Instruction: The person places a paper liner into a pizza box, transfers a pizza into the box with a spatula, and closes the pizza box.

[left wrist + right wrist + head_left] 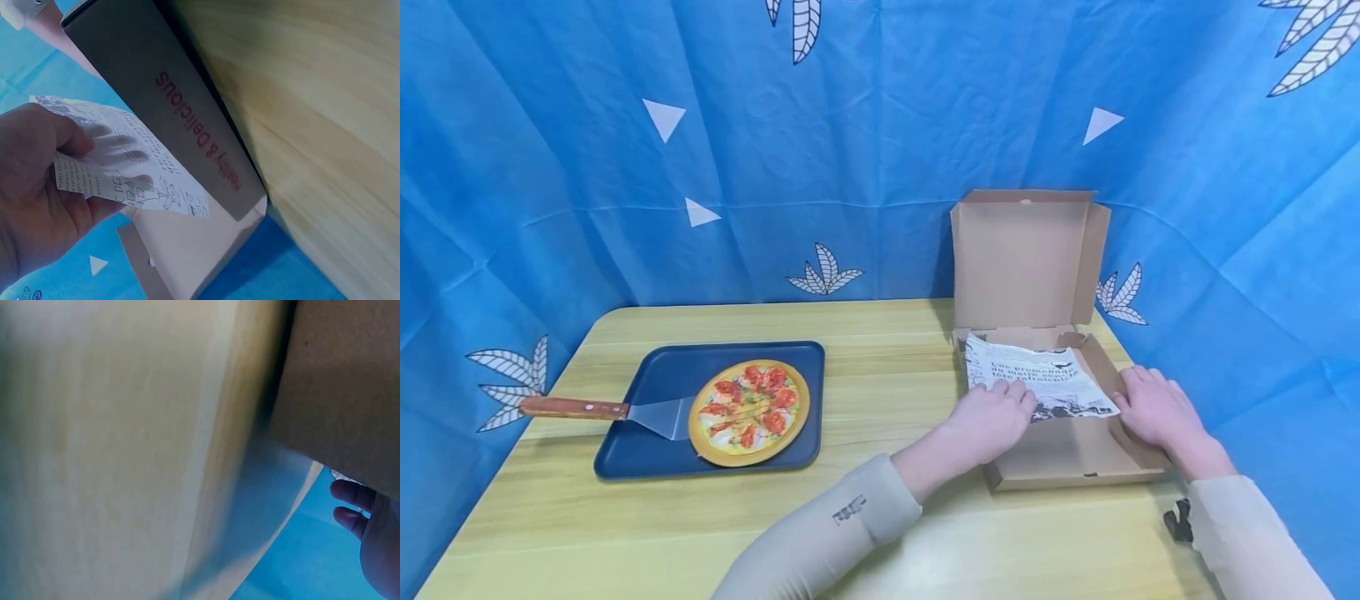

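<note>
A sheet of printed paper [1037, 375], newspaper-style, lies over the inside of an open cardboard pizza box [1060, 458]. My left hand [996, 421] pinches its near left edge; in the left wrist view, the thumb [75, 134] presses on top and the other fingers are under the sheet [137, 162]. My right hand [1157, 408] rests at the box's right wall, thumb beside the paper's right corner. In the right wrist view, two fingertips [350, 494] of it show past the cardboard wall [350, 381].
On the left, a dark blue tray [655, 362] bears a pizza [748, 412] and a spatula [658, 417], its wooden handle sticking out over the tray's left edge. The box lid [1022, 267] stands upright near the blue curtain [880, 150] behind the wooden table [887, 367].
</note>
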### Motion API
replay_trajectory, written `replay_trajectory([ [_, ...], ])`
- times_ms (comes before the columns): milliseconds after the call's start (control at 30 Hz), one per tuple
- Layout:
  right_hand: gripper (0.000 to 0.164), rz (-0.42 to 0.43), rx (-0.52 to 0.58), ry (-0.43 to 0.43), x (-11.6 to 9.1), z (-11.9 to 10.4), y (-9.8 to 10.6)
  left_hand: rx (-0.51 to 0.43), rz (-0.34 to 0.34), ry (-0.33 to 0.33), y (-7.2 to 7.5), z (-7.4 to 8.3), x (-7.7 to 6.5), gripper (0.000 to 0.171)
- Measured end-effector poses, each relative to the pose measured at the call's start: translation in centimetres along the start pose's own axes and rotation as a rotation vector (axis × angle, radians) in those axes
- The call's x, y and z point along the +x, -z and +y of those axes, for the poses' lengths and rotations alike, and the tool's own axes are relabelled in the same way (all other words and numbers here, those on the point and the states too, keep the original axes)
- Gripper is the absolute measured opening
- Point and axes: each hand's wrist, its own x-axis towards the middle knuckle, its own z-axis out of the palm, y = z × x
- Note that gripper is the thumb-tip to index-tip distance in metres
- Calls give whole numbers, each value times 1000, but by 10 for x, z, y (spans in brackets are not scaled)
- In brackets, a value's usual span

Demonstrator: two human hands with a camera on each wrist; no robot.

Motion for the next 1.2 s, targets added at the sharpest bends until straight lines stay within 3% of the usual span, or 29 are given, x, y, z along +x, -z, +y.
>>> replay_trajectory([
  [267, 36, -7, -2, 6, 1, -3, -2, -6, -21, 2, -3, 8, 7, 43],
  [767, 21, 0, 4, -17, 1, -2, -1, -2, -84, 13, -9, 19, 24, 42],
  [1200, 24, 8, 7, -19, 1, -2, -1, -30, -159, 26, -19, 28, 37, 44],
])
